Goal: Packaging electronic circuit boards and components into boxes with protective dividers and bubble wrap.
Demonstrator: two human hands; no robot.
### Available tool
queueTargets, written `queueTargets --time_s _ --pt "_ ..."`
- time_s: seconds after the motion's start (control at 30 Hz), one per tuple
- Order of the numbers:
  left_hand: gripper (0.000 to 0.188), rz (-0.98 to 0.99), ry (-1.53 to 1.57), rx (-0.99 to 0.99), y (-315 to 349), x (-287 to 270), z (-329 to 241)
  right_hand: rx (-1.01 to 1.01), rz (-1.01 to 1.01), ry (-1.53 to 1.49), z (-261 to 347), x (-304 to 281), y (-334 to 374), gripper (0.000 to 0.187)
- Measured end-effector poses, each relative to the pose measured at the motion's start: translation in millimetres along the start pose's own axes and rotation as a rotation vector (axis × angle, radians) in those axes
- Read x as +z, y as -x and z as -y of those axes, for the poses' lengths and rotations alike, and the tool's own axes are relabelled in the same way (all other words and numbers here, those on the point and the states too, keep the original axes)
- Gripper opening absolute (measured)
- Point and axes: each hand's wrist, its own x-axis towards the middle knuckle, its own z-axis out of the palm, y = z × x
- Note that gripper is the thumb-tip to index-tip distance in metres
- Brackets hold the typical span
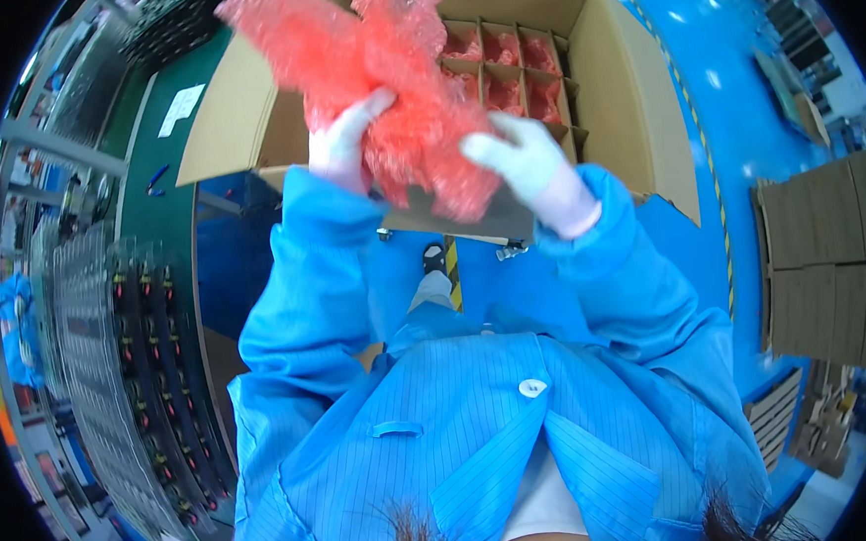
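In front of me, over the near side of an open cardboard box (pixel 646 109), I hold a crumpled bunch of red-pink bubble wrap (pixel 381 65). My left hand (pixel 351 142), in a white glove, grips it from the left with the thumb on top. On the right edge of the bunch is my gloved right hand (pixel 531 165), its thumb and fingers closed on the wrap and slightly blurred. Whether anything lies inside the wrap is hidden. Cardboard dividers (pixel 482 44) split the box into cells, and several of these hold more red-pink bubble wrap (pixel 504 96).
On the left, a green bench (pixel 164 168) carries a white paper (pixel 181 109), blue-handled pliers (pixel 157 180) and clear trays (pixel 100 331) with rows of dark parts. Stacked cardboard (pixel 821 267) stands at right on the blue floor (pixel 685 255). Box flaps stick out at both sides.
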Motion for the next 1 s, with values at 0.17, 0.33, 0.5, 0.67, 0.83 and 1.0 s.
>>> queueTargets --time_s 0.17,0.33,0.5,0.67,0.83,1.0 --pt "0.053 0.12 -0.336 -0.046 -139 -31 21 -0.033 -0.342 0.384 -12 -83 -71 0.037" --pt "0.064 0.085 -1.718 0.252 -226 -97 42 0.128 -0.319 0.072 -20 -108 -102 0.035" --pt "0.071 0.389 -1.069 0.024 -190 -23 40 0.162 -0.355 -0.057 -39 -104 -118 0.032" --pt "0.046 0.451 -0.099 -0.576 -178 -9 94 0.17 -0.272 -0.03 -49 -82 -135 0.027" --pt "0.034 0.253 -0.045 -0.45 -189 -30 85 0.277 -0.65 -0.039 -69 -137 -130 0.024" --pt "0.028 0.441 -0.176 -0.477 -180 -29 93 0.198 -0.265 0.178 -58 -122 -136 0.03"
